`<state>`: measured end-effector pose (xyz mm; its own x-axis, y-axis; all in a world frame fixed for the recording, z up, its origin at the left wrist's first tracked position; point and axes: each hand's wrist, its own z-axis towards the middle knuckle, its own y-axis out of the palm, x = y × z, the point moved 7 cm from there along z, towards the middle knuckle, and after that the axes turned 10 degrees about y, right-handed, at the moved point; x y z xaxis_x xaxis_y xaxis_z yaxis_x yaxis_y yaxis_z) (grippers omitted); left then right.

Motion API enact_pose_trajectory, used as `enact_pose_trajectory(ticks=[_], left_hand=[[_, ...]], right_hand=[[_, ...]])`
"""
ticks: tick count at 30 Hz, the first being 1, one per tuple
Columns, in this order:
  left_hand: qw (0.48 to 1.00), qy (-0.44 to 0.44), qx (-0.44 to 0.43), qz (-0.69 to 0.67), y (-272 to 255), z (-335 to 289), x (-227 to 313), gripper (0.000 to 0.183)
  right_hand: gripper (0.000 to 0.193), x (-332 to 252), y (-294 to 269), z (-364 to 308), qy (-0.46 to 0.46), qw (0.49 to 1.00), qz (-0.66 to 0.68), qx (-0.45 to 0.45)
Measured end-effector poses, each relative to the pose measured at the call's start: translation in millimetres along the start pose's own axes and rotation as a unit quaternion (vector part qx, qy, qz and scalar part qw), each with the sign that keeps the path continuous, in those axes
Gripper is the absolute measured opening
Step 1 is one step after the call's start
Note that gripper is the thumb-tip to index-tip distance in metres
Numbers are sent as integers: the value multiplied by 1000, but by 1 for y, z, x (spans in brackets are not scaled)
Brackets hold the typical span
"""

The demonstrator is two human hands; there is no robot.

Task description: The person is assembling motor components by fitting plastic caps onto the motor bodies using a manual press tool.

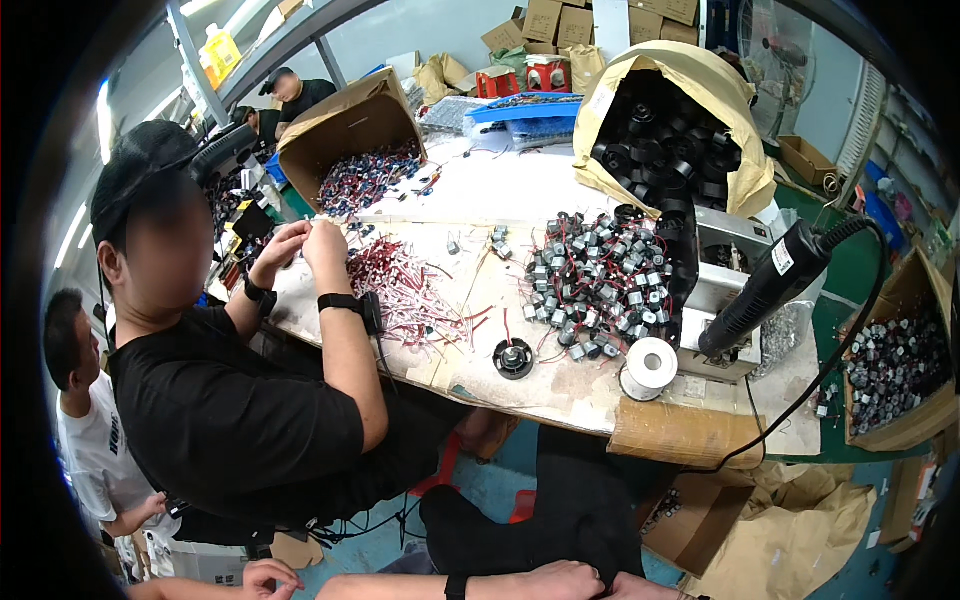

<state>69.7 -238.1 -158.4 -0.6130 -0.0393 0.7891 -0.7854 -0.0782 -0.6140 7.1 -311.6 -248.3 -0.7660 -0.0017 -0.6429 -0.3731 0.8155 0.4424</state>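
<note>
My left hand [562,579] is low at the picture's bottom edge, over my dark-clothed lap, a black band on its wrist. Its fingers are curled in, and anything inside them is hidden. Right beside it, my right hand [640,588] is cut off by the lower edge, so its fingers hardly show. Both hands are below the table's front edge, away from the parts. Nearest on the tabletop are a white spool [649,368], a round black part with a motor [513,357], and a heap of small metal motors [600,280] with red wires.
A black corded tool [765,290] leans over a metal box [715,355] at right. A sack [755,185] of black round parts lies behind. A co-worker [230,400] sits at left by red and white wires [400,295]. Another person's hand [270,578] shows lower left.
</note>
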Motion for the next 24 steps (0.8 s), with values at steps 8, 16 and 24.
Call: enact_pose_trajectory(ticks=[8,16,24], left_hand=[[985,-97,-81,-117,2,-10,-8,23],[992,-126,-15,-1,19,-17,-12,22],[998,-58,32,23,-4,-5,-6,28]], right_hand=[[32,12,-4,7,36,996,-76,22],[26,-20,5,-4,21,997,-67,19],[21,-32,15,-16,-7,998,-53,35]])
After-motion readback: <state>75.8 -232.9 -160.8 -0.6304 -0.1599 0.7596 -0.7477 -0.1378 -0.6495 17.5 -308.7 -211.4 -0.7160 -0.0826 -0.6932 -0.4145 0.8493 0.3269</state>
